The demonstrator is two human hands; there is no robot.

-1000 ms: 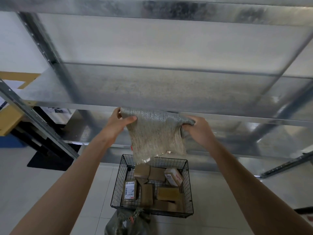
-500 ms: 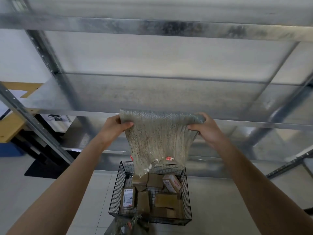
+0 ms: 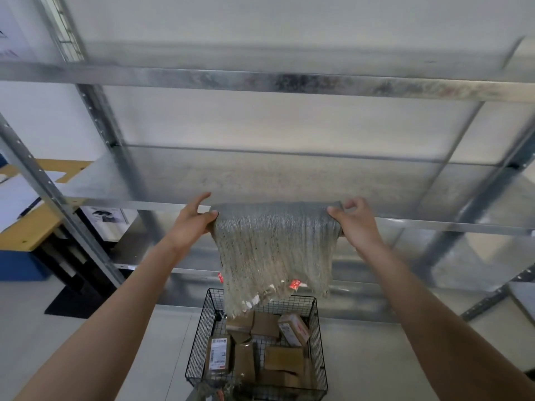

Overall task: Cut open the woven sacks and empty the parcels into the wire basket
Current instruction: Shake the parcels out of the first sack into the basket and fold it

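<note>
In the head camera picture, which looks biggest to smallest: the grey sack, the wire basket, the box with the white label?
1. grey sack and wire basket: look about alike; the sack hangs nearer the camera, so I won't rank them.
2. box with the white label: clearly smallest.

A galvanized steel shelving rack (image 3: 289, 180) fills the view, standing on a pale floor (image 3: 86, 342). At the left edge, white sheets (image 3: 17, 195) lie on a yellow-topped table (image 3: 31, 227). Below it sit what looks like a blue bin (image 3: 17, 264) and a black mat (image 3: 75, 302).
</note>
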